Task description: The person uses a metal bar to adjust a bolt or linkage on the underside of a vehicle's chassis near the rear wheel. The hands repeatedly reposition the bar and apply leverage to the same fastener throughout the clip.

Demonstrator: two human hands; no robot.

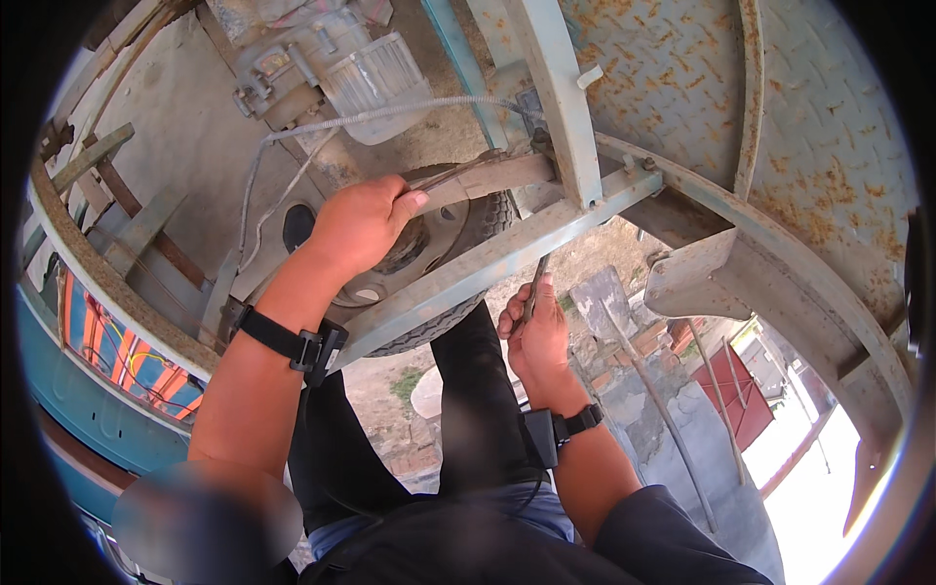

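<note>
My left hand is closed at the near end of a thin rusty metal rod, which runs along a flat metal bar. Its fingertips are hidden beneath the palm. Below the pale blue frame beam, my right hand grips a slim dark metal rod that points up toward the beam. The upper end of that rod passes out of sight behind the beam. A tyred wheel sits under the beam, with its hub partly covered by my left forearm.
An upright frame post meets the beam. Rusty tread plate and a curved rail lie to the right. A grey corrugated conduit crosses before a dusty motor. A shovel leans at lower right, near bricks.
</note>
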